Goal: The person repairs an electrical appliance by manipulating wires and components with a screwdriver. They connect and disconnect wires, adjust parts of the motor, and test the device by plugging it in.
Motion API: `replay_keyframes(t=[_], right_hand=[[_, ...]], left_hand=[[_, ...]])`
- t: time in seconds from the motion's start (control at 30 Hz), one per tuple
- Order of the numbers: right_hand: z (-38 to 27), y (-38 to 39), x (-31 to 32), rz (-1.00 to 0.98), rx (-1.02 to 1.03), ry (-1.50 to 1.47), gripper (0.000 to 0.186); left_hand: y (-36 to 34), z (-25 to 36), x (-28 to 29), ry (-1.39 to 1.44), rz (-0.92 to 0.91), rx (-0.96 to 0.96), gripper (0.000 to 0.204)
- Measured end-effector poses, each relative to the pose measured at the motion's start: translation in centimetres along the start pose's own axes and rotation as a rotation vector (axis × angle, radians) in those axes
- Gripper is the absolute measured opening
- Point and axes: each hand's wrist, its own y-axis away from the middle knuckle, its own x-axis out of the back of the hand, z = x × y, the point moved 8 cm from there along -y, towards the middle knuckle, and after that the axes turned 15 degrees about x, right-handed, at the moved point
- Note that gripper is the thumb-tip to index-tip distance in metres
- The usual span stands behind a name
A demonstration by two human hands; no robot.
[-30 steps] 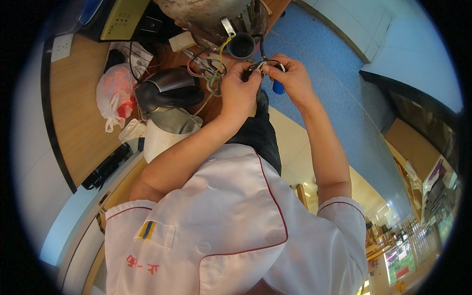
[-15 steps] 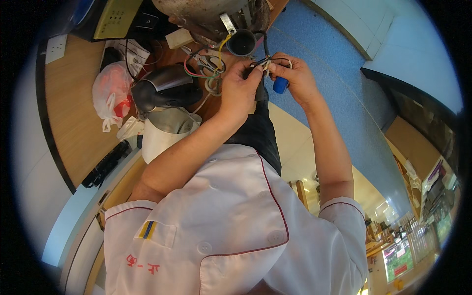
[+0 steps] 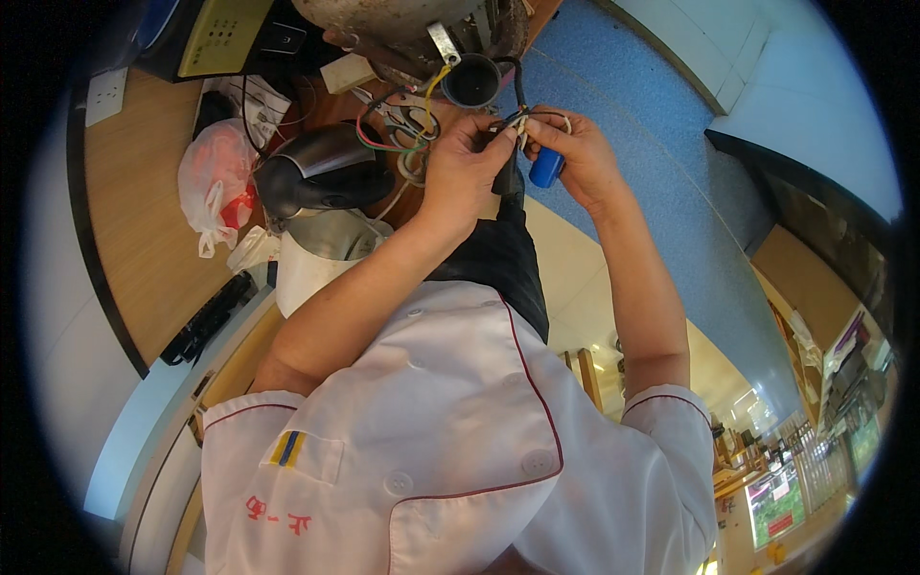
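Note:
My left hand point(image 3: 464, 172) pinches a bundle of thin wires point(image 3: 521, 121) with thumb and forefinger. Facing it, my right hand point(image 3: 586, 161) grips the same wires, pale and dark strands between its fingertips. A blue cylinder point(image 3: 546, 168) sits just under the right fingers; whether they hold it or it hangs there I cannot tell. From the wires a black cable point(image 3: 518, 84) runs up to a worn, stained metal appliance point(image 3: 388, 34). Beside a black round cup-like part point(image 3: 471, 81) on it, yellow, red and green wires point(image 3: 383, 146) loop loosely to the left.
Left of my hands lie a black-and-silver electric kettle point(image 3: 321, 172), an open white-and-steel container point(image 3: 311, 273) and a tied plastic bag point(image 3: 213, 177) on the wooden surface point(image 3: 134, 220). Scissors point(image 3: 407, 117) rest near the appliance. Blue flooring point(image 3: 637, 144) extends to the right.
Both hands stay on the wires, with slight finger movement. The left hand has shifted a little to the left; the blue cylinder has tilted slightly.

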Motion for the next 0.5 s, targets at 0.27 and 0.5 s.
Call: replay_keyframes(t=[0.27,0.5], right_hand=[[-1.0,0.3,-0.5,0.073,-0.046,0.084,0.034],[-1.7,-0.1,-1.1,0.033,-0.054,0.164,0.028]], left_hand=[[0.0,0.1,0.1,-0.126,0.073,-0.030,0.012],[0.3,0.4,0.2,-0.371,0.149,-0.066,0.014]])
